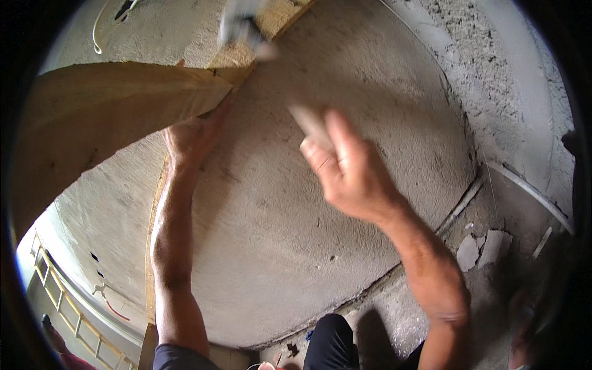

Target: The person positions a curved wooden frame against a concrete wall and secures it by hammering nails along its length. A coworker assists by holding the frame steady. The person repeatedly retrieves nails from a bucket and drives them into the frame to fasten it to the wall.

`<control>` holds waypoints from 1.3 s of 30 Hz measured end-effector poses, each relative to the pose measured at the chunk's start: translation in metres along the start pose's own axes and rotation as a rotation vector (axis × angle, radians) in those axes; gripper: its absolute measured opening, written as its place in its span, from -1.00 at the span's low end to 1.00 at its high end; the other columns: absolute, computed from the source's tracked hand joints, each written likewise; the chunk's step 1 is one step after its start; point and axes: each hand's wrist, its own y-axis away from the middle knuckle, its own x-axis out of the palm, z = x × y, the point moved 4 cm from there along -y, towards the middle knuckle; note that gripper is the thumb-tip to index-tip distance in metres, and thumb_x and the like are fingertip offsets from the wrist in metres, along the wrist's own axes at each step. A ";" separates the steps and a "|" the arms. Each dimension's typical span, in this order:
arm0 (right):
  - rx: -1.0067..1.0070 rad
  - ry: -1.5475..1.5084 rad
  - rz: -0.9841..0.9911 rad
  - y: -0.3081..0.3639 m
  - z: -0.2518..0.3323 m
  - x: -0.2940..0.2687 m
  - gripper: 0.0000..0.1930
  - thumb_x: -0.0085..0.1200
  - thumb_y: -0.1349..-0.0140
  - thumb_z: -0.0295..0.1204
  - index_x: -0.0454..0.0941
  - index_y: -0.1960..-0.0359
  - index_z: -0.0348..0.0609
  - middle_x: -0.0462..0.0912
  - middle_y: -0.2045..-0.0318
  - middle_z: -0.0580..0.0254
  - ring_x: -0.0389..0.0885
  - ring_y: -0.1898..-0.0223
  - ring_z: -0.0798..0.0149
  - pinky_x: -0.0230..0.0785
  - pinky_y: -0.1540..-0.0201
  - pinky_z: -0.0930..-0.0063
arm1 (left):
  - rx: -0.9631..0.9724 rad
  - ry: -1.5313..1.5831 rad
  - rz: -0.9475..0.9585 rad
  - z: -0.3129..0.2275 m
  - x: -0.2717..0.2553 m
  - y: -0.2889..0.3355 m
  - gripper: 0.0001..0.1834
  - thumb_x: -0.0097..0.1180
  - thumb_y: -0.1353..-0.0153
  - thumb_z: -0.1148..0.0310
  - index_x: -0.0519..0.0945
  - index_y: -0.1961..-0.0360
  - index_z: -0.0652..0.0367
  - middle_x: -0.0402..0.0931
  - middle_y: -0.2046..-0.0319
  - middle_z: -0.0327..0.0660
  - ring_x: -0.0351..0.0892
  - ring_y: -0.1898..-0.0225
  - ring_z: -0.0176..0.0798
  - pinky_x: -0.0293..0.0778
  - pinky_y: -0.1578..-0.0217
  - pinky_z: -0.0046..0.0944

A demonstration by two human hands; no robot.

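Observation:
My right hand (354, 169) is closed around the handle of a hammer (310, 125), which is smeared by motion. The hammer's blurred head hangs over an upright wooden strip (271, 28) set against the plastered wall (296, 203). A thick wooden plank (117, 102) juts toward me from the strip at the left. Just under the plank's far end, my left hand (191, 139) grips it. Most of the left fingers are hidden behind the wood, with a fingertip showing above its upper edge.
A ladder (68, 308) leans at the lower left, with part of another person (58, 342) beside it. Broken slabs (493, 248) and a pale pipe (536, 196) lie at the wall's foot on the right. A white cable (96, 37) hangs at the upper left.

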 end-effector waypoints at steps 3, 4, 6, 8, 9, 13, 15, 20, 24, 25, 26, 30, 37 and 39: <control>-0.386 0.115 -0.115 -0.017 0.043 -0.073 -0.81 0.04 -0.49 -0.35 0.52 0.14 -0.26 0.53 0.55 0.30 0.46 0.64 0.44 0.36 0.62 0.50 | -0.068 0.132 0.047 0.005 0.001 0.007 -0.03 0.60 -0.08 0.03 0.39 -0.41 0.22 0.56 -0.18 0.06 0.63 -0.17 -0.03 0.58 -0.19 -0.03; -0.466 0.365 0.030 -0.017 0.053 -0.077 -0.84 0.06 -0.47 -0.39 0.54 0.21 -0.23 0.55 0.54 0.28 0.51 0.62 0.40 0.40 0.58 0.48 | -0.207 0.068 0.161 0.014 0.004 0.009 -0.04 0.60 -0.08 0.03 0.40 -0.40 0.21 0.55 -0.20 0.05 0.62 -0.18 -0.03 0.58 -0.20 -0.04; -0.421 0.616 0.165 -0.016 0.051 -0.083 -0.85 0.12 -0.42 -0.39 0.55 0.31 -0.18 0.67 0.45 0.16 0.66 0.54 0.24 0.62 0.38 0.34 | -0.347 -0.074 0.319 0.028 0.004 0.011 -0.05 0.60 -0.08 0.03 0.41 -0.40 0.20 0.53 -0.22 0.05 0.60 -0.21 -0.04 0.56 -0.22 -0.05; -0.210 0.272 -0.085 -0.008 0.030 -0.031 -0.83 0.06 -0.48 -0.35 0.50 0.25 -0.16 0.62 0.48 0.22 0.60 0.57 0.28 0.55 0.47 0.34 | -0.185 -0.111 0.250 0.027 0.000 0.008 -0.02 0.61 -0.07 0.03 0.39 -0.42 0.19 0.53 -0.24 0.03 0.59 -0.21 -0.07 0.54 -0.25 -0.07; -0.041 0.178 0.080 -0.005 0.012 -0.006 -0.81 0.01 -0.53 -0.31 0.48 0.18 -0.18 0.57 0.51 0.27 0.52 0.62 0.35 0.47 0.60 0.36 | -0.095 -0.131 0.200 0.025 -0.001 0.007 0.00 0.62 -0.06 0.04 0.37 -0.44 0.19 0.53 -0.24 0.02 0.58 -0.21 -0.09 0.52 -0.26 -0.08; -0.049 -0.124 0.015 0.004 -0.006 0.000 -0.66 -0.05 -0.60 -0.17 0.46 0.00 -0.26 0.47 0.62 0.35 0.34 0.75 0.52 0.20 0.83 0.58 | 0.143 -0.045 0.040 0.013 0.005 0.001 0.03 0.62 -0.07 0.06 0.33 -0.48 0.18 0.55 -0.26 -0.01 0.57 -0.23 -0.13 0.47 -0.32 -0.10; -0.234 -0.117 -0.176 -0.007 0.016 -0.040 -0.69 0.00 -0.57 -0.22 0.49 0.05 -0.30 0.50 0.58 0.34 0.37 0.73 0.51 0.30 0.77 0.57 | -0.002 0.179 0.099 0.015 0.006 0.003 -0.03 0.59 -0.12 0.06 0.37 -0.46 0.18 0.54 -0.26 -0.01 0.56 -0.25 -0.12 0.44 -0.35 -0.10; -0.109 -0.707 -0.266 -0.016 0.036 -0.063 -0.69 -0.07 -0.56 -0.18 0.49 0.31 -0.09 0.40 0.62 0.37 0.34 0.64 0.38 0.32 0.58 0.44 | 0.003 0.061 0.101 0.005 0.002 0.001 0.01 0.56 -0.15 0.06 0.28 -0.51 0.19 0.54 -0.23 -0.01 0.54 -0.28 -0.11 0.43 -0.38 -0.09; 0.384 -0.173 0.268 -0.009 -0.014 0.006 -0.69 -0.03 -0.59 -0.16 0.46 0.25 -0.13 0.40 0.68 0.43 0.34 0.77 0.52 0.21 0.83 0.52 | -0.101 0.052 0.161 0.004 0.000 -0.002 0.09 0.61 -0.10 0.08 0.22 -0.53 0.19 0.57 -0.18 -0.01 0.56 -0.26 -0.08 0.48 -0.33 -0.08; 0.173 -0.155 0.157 -0.005 -0.015 -0.004 -0.70 -0.01 -0.59 -0.18 0.47 0.24 -0.14 0.39 0.69 0.44 0.34 0.77 0.50 0.22 0.82 0.51 | -0.013 0.097 0.140 0.000 0.000 -0.003 0.06 0.60 -0.11 0.10 0.24 -0.51 0.22 0.55 -0.19 0.03 0.57 -0.24 -0.07 0.50 -0.31 -0.06; -0.023 -0.105 0.078 -0.005 -0.012 -0.020 -0.72 0.00 -0.58 -0.21 0.47 0.22 -0.16 0.38 0.69 0.46 0.34 0.78 0.48 0.23 0.82 0.50 | 0.057 0.131 0.090 -0.003 -0.001 -0.003 0.02 0.58 -0.13 0.13 0.26 -0.49 0.24 0.53 -0.20 0.07 0.58 -0.22 -0.05 0.52 -0.28 -0.04; -0.319 0.141 -0.382 -0.002 0.024 -0.094 -0.78 -0.04 -0.51 -0.30 0.50 0.18 -0.21 0.43 0.59 0.43 0.29 0.70 0.48 0.18 0.71 0.57 | -0.060 0.281 0.088 0.000 0.001 0.000 -0.04 0.56 -0.16 0.18 0.30 -0.47 0.26 0.54 -0.18 0.09 0.60 -0.19 -0.03 0.53 -0.26 -0.03; 0.244 -0.122 0.220 -0.021 -0.004 0.016 -0.67 -0.06 -0.59 -0.16 0.46 0.37 -0.02 0.32 0.67 0.48 0.31 0.69 0.49 0.13 0.74 0.55 | -0.018 0.098 0.137 0.003 0.000 -0.002 0.02 0.58 -0.14 0.16 0.26 -0.50 0.23 0.57 -0.16 0.03 0.59 -0.21 -0.05 0.53 -0.28 -0.05; 0.189 -0.104 0.195 -0.015 -0.021 -0.003 -0.69 -0.04 -0.57 -0.15 0.47 0.32 -0.04 0.38 0.65 0.45 0.35 0.68 0.54 0.15 0.76 0.56 | 0.009 0.107 0.114 0.004 0.000 -0.002 0.09 0.63 -0.07 0.12 0.24 -0.52 0.21 0.60 -0.14 -0.03 0.59 -0.21 -0.10 0.52 -0.28 -0.06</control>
